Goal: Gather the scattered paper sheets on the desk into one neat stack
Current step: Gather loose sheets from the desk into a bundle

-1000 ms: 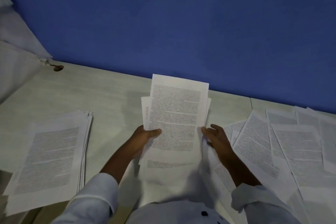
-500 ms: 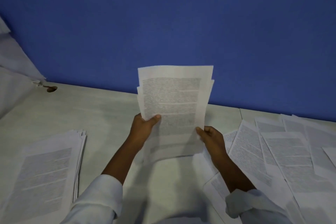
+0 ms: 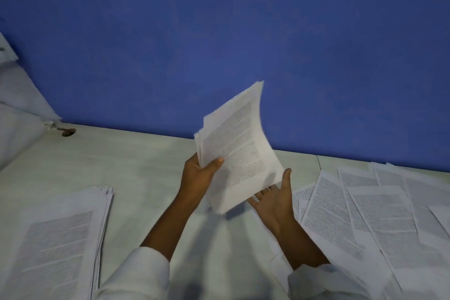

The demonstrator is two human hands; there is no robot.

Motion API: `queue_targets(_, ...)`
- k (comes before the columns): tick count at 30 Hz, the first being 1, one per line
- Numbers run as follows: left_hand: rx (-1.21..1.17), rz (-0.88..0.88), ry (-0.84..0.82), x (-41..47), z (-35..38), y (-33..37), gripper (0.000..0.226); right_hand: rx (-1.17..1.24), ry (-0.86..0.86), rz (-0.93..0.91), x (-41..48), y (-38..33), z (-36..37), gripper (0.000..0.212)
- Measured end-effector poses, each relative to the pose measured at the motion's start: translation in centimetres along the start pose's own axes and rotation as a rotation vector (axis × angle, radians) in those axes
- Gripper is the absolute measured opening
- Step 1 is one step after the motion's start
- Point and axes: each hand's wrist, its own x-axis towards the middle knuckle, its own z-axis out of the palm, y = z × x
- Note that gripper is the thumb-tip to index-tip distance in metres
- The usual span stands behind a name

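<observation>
A bundle of printed sheets (image 3: 239, 151) is held up above the pale desk (image 3: 136, 168), tilted to the right. My left hand (image 3: 199, 175) is closed on the bundle's left edge, thumb on the front page. My right hand (image 3: 274, 196) is flat and open, palm up, under the bundle's lower right corner, its fingertips partly hidden behind the paper. A thick stack of sheets (image 3: 58, 241) lies on the desk at the near left. Several loose printed sheets (image 3: 365, 217) overlap each other on the desk at the right.
A blue wall (image 3: 219, 44) rises right behind the desk. A round cable hole (image 3: 67, 132) sits at the desk's far left corner, next to a white slanted panel (image 3: 22, 105). A seam (image 3: 317, 163) splits the desktop at the right.
The bundle has tilted to the right and lifted a little. My right hand has let go of its right edge and now lies open under it. My left hand keeps its grip.
</observation>
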Motion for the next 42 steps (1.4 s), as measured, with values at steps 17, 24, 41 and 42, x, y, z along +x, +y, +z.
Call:
queue_targets(17, -0.334, -0.448, -0.228, -4.3, -7.9, -4.6, 0.034, -0.444, -0.294, 0.351, -4.0, 1.2, -1.0, 0.055)
queue_targets(24, -0.571, -0.578, -0.171, -8.9, -8.8, -6.8, 0.031, -0.412, -0.117, 0.392, -5.1, 2.6, -1.4, 0.037)
queue_targets(41, -0.122, -0.561, -0.027, -12.4, -21.1, -11.6, 0.028, -1.32, -0.183, 0.057, -2.9, 15.7, 4.5, 0.032)
queue_targets(42, -0.082, -0.557, -0.019, -12.9, -22.4, -11.9, 0.028, -1.313, -0.186, 0.053, -2.9, 16.8, 5.1, 0.032)
